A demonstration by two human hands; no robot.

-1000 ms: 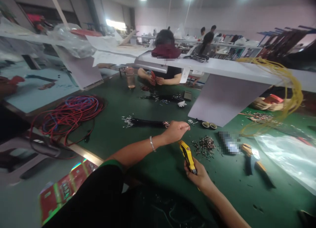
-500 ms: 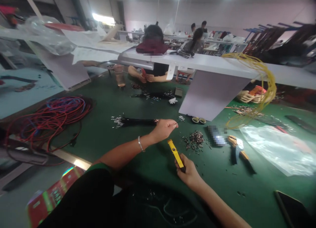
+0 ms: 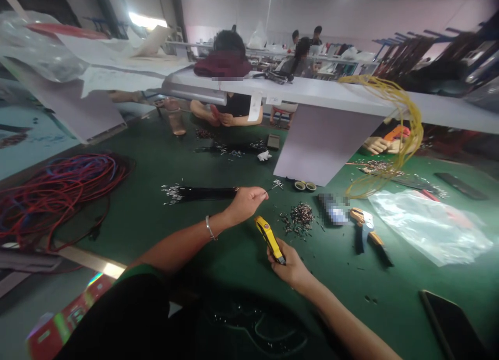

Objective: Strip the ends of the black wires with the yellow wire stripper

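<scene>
My left hand [image 3: 249, 201] is closed in a pinch on a thin dark wire [image 3: 268, 190], whose far end reaches toward a small cluster of silver tips [image 3: 278, 184]. Under and left of that hand lies a bundle of black wires [image 3: 206, 193] with silver ends fanned out on the left. My right hand [image 3: 286, 264] is wrapped round a yellow crimping tool [image 3: 268, 239], its head pointing up and left, just below my left hand and apart from it. Right of the tool is a loose pile of small metal terminals [image 3: 300, 218].
Pliers with orange and blue handles [image 3: 368, 227], a clear plastic bag [image 3: 424, 227] and a phone [image 3: 452, 323] lie to the right. Red and blue cable coils [image 3: 74, 193] are at left. A white shelf [image 3: 312, 97] crosses ahead; co-workers' hands [image 3: 224, 119] work beyond it.
The whole view has shifted, so things sit further left. The yellow tool has turned slightly in my right hand and shows more of its side. My left hand keeps its pinch.
</scene>
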